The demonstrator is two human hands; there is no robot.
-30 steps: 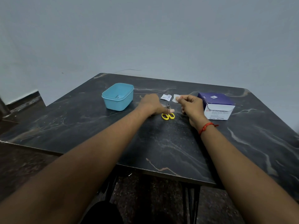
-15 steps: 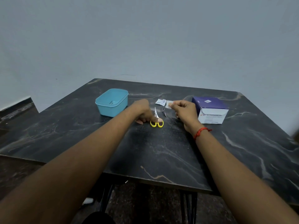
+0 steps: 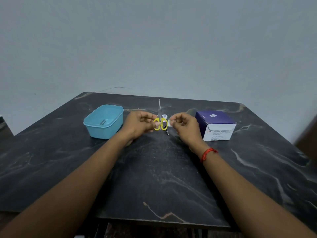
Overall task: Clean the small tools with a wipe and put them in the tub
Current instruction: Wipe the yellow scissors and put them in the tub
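Now for the scissors: held up for wiping, wipe at the ready.

Left hand (image 3: 139,125) pinches the yellow-handled scissors (image 3: 160,124) by the finger loops, thumb and fingers curled on them, with the closed blades pointing up and away above the surface (image 3: 163,169), probably to bare the steel for the right hand (image 3: 186,127), whose fingers pinch a small white wipe (image 3: 169,123) just beside the handles. A slim dark tool (image 3: 166,132), too small to identify, lies beneath them, next to a torn sachet (image 3: 164,116). The blue tub (image 3: 104,129) sits just left of the left hand, within easy reach for a drop, with a metal tool (image 3: 103,121) already inside. On the purple-and-white box (image 3: 216,124) to the right, "BD" and "Alcohol Swabs" are readable; the finer print is not.
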